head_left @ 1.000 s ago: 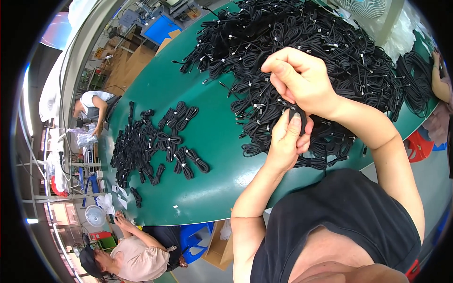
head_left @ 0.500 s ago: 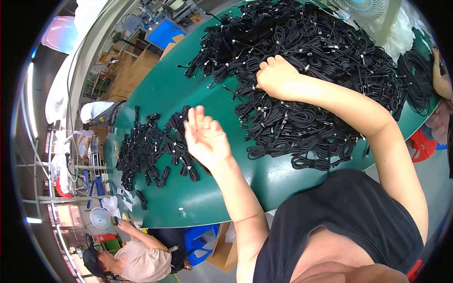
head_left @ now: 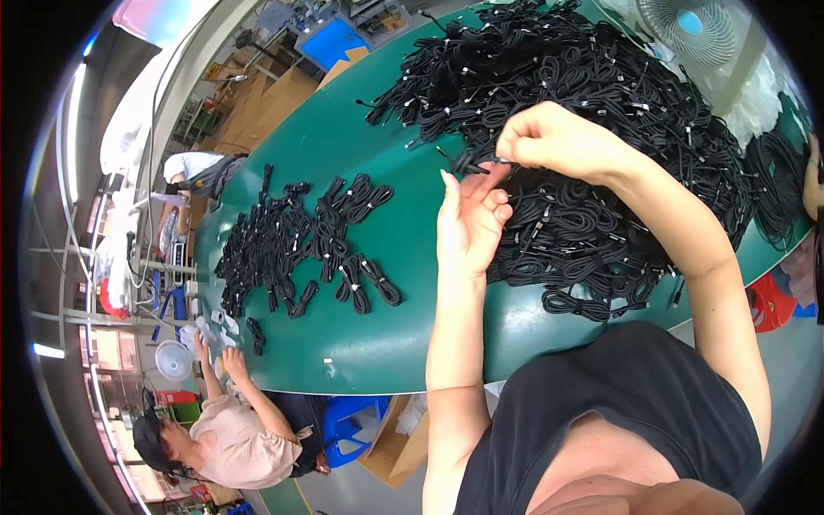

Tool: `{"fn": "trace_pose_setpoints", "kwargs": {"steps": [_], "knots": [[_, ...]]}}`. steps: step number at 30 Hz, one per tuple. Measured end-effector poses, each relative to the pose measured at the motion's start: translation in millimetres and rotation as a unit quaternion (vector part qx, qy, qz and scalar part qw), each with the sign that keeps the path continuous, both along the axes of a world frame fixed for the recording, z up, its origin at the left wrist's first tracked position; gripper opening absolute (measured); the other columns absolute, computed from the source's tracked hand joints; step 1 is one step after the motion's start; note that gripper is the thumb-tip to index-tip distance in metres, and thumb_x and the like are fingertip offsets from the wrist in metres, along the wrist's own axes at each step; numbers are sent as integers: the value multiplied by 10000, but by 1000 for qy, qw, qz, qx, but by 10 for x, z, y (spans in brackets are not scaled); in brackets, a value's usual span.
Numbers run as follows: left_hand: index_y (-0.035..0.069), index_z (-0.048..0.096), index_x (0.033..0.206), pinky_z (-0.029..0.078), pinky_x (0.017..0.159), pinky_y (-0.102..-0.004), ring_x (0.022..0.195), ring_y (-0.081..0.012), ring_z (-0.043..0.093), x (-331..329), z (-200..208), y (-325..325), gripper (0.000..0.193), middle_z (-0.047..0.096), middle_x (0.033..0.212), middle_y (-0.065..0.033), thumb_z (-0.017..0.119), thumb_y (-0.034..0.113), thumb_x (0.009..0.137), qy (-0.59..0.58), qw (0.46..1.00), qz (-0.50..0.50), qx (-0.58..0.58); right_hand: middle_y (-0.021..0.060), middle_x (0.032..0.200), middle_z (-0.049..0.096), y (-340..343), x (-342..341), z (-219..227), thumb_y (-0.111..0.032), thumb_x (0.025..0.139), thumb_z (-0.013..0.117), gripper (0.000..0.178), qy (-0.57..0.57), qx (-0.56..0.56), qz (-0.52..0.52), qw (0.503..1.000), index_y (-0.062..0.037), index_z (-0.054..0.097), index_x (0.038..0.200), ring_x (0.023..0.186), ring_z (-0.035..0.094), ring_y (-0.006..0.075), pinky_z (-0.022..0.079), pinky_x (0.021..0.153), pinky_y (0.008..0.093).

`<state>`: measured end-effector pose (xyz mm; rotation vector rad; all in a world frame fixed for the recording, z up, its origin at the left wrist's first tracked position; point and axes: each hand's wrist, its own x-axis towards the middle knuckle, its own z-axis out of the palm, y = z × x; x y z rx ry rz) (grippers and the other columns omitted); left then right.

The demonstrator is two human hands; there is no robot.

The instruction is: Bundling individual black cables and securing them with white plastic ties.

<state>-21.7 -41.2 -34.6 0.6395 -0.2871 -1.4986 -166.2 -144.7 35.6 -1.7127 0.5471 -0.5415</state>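
Observation:
My right hand (head_left: 558,142) is closed in a pinch at the left edge of a big heap of coiled black cables (head_left: 635,94). A piece of black cable (head_left: 503,160) shows at its fingertips. Just below and to the left, my left hand (head_left: 474,221) is held palm up, with thumb and fingers apart. Its fingertips come close to that cable; whether they touch it I cannot tell. Looser bundles of coiled black cable (head_left: 275,232) lie on the left of the green table (head_left: 378,339).
A larger black coil (head_left: 772,189) lies at the right, near another person's arm (head_left: 811,184). A fan (head_left: 688,30) stands at the far right. At lower left a co-worker (head_left: 245,438) reaches over the table's edge, near a blue stool (head_left: 348,429) and a cardboard box (head_left: 396,451).
My left hand has moved right, from the smaller bundles toward my right hand. The right hand now shows a cable at its fingertips. The co-worker's second arm has come into sight.

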Motion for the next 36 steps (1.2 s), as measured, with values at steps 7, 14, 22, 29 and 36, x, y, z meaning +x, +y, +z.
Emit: {"fn": "trace_pose_setpoints", "kwargs": {"steps": [7,14,22,29,36], "knots": [[7,438,1165,424,526,-221,684,-125,529,38,68,81,391,561,1083,-171,439,321,932,5,979,124,-162,69,681,568,277,-208,-54,-105,721,593,121,34,-207,13,978,5,580,770,643,553,151,457,614,292],[29,438,1197,513,695,-296,862,-177,591,-15,24,114,354,549,1123,-164,483,238,915,-74,959,132,-238,112,669,505,412,-231,-123,-76,681,628,140,-52,-433,-27,900,-7,512,715,645,504,283,434,587,374],[30,427,1211,495,776,-305,904,-173,575,-91,68,154,393,533,1143,-184,513,252,898,-107,949,151,-254,92,705,509,394,-266,-220,-77,701,648,130,-72,-437,-6,896,-21,558,776,682,512,268,436,632,369],[38,440,1203,500,771,-314,879,-185,590,-84,132,170,426,565,1096,-175,601,212,849,-121,953,120,-252,73,698,503,431,-297,-209,-104,710,656,95,-47,-500,-46,863,-35,601,746,681,513,237,423,629,365],[26,443,1201,501,788,-309,888,-203,594,-254,80,160,499,576,1062,-182,674,192,791,-125,951,107,-261,69,678,497,428,-246,-274,-83,696,655,88,-111,-486,-104,861,-28,592,720,654,507,235,414,603,343]]}}
